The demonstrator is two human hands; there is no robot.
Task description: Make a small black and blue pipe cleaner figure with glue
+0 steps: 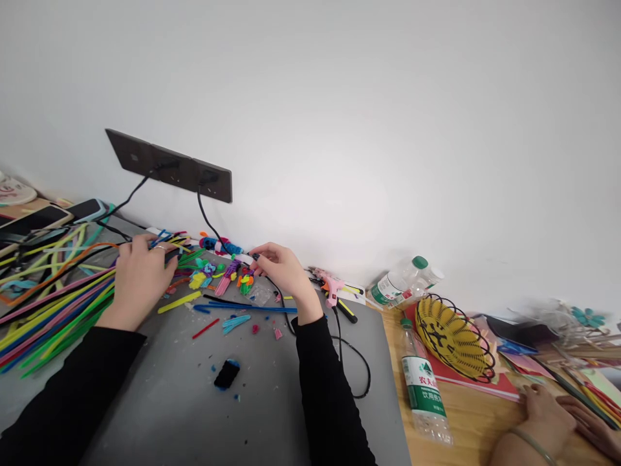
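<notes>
My left hand [141, 277], with a ring on one finger, curls over a bundle of colourful pipe cleaners [72, 310] at the left. Its fingertips are partly hidden among the stems. Near the wall, my right hand [284, 268] has thumb and forefinger brought together; whatever lies between them is too small to make out. Just left of that hand are small pipe-cleaner figures: a purple and pink one [228, 277], a blue and yellow one [204, 273], and a red, green and yellow one [245, 282]. A blue and red figure [220, 244] lies behind them.
A pink glue gun [332, 288] and a yellow-black cutter [347, 310] lie right of my right arm, with a looping cord. Water bottles [424, 388] and a yellow basket [451, 336] stand further right. Another person's hands [548, 414] rest at lower right. Black cords run from wall sockets [169, 165].
</notes>
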